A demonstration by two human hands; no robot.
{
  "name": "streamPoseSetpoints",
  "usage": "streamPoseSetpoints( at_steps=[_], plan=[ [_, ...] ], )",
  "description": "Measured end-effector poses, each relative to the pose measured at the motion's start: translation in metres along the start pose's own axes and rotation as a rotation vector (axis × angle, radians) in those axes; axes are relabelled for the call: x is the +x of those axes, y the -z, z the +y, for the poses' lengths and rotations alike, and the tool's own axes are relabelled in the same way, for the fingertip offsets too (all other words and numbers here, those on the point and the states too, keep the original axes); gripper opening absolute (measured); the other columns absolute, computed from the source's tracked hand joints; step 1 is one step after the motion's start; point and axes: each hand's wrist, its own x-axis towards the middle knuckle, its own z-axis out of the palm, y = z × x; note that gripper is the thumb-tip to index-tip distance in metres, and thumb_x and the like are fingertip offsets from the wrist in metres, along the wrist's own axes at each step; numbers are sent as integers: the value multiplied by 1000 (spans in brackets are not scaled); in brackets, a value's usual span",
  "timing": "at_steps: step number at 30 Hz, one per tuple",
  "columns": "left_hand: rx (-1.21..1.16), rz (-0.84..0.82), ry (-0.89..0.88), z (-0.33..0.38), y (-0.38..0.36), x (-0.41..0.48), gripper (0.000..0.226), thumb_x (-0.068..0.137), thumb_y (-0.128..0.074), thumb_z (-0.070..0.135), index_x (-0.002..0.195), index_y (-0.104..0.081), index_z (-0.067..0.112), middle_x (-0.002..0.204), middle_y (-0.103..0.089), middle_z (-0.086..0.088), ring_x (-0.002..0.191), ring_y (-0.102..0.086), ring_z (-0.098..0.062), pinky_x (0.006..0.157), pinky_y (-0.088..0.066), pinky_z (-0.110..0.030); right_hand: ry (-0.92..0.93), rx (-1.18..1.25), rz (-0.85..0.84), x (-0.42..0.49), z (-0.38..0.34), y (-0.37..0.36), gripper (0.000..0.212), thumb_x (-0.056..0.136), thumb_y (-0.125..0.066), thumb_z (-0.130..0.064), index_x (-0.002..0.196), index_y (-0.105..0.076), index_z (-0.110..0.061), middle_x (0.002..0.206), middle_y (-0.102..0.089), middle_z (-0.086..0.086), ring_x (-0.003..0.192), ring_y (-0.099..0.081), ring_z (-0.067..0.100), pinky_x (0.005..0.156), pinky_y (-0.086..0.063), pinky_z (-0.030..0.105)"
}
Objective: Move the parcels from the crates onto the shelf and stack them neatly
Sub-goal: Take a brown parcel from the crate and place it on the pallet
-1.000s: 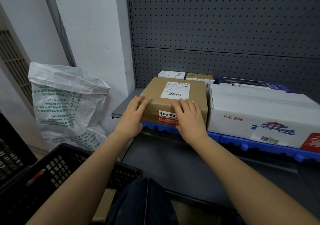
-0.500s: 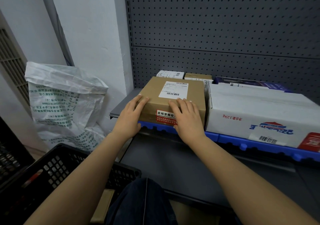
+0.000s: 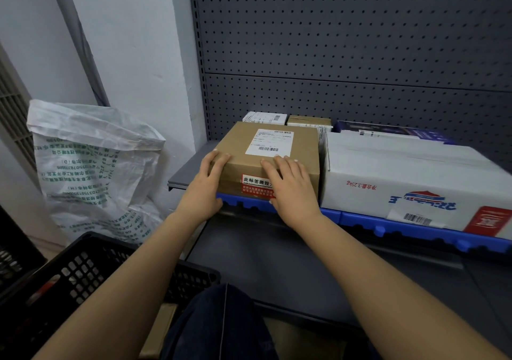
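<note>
Both hands lie against the brown parcel (image 3: 273,152) with fingers straight and close together, and neither curls round anything. The left hand (image 3: 206,183) rests on the parcel's near left corner, its fingertips reaching the top edge and its palm against the front face. The right hand (image 3: 291,186) lies flat on the front face further right, partly covering a red sticker (image 3: 253,185), with its fingertips just over the top edge beside the white shipping label (image 3: 270,142). The two hands are apart, with a stretch of bare cardboard between them.

The brown parcel is a plain, squat cardboard box standing upright at the left end of the shelf (image 3: 187,175). It sits on a blue notched plastic base (image 3: 360,219) that runs along the shelf's front. Its right side is just beside a larger white carton (image 3: 401,176) with red and blue print; whether they touch I cannot tell. Behind it, against the grey pegboard (image 3: 332,55), stand a small white box (image 3: 266,117), a small tan box (image 3: 309,120) and a dark blue box (image 3: 393,131).

Low on the left is a black crate (image 3: 83,265), and beyond it a white woven sack (image 3: 91,165) with green print leans near the wall.
</note>
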Motion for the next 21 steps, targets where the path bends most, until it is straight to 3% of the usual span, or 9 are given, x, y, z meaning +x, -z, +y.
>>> streamPoseSetpoints(
  at_steps=[3, 5, 8, 12, 21],
  plan=[
    [-13, 7, 46, 4, -3, 1, 98, 68, -73, 4, 141, -17, 37, 155, 4, 4, 123, -42, -36, 80, -53, -44, 13, 35, -40, 0, 3, 7, 86, 81, -72, -20, 148, -18, -22, 153, -24, 10, 142, -17, 29, 117, -4, 40],
    [36, 39, 80, 8, -6, 0, 101, 66, -77, 8, 143, -17, 36, 156, 6, -1, 138, -20, -37, 99, -43, -53, 21, 36, -58, -3, 5, 10, 89, 82, -71, -18, 150, -14, -22, 155, -20, 10, 143, -14, 29, 117, 0, 39],
    [148, 90, 62, 14, -9, -1, 106, 64, -81, 19, 146, -16, 33, 157, 8, -8, 143, 0, -36, 112, -22, -58, 11, 46, -56, -11, 11, 14, 91, 82, -71, -16, 150, -12, -23, 156, -17, 11, 144, -11, 29, 117, 2, 39],
    [218, 87, 63, 28, -8, -1, 109, 64, -82, 26, 149, -13, 31, 157, 8, -12, 143, 10, -35, 113, -1, -57, -16, 40, -27, -19, 20, 22, 89, 82, -70, -15, 150, -13, -23, 155, -17, 12, 144, -10, 29, 116, 4, 39],
    [289, 24, 55, 42, -7, -1, 107, 66, -78, 23, 148, -10, 34, 157, 8, -12, 142, 12, -32, 115, 2, -56, -178, 0, -57, -30, 49, 37, 95, 78, -75, -36, 149, -13, -27, 157, -9, 14, 145, -3, 34, 114, 7, 42]
  ],
)
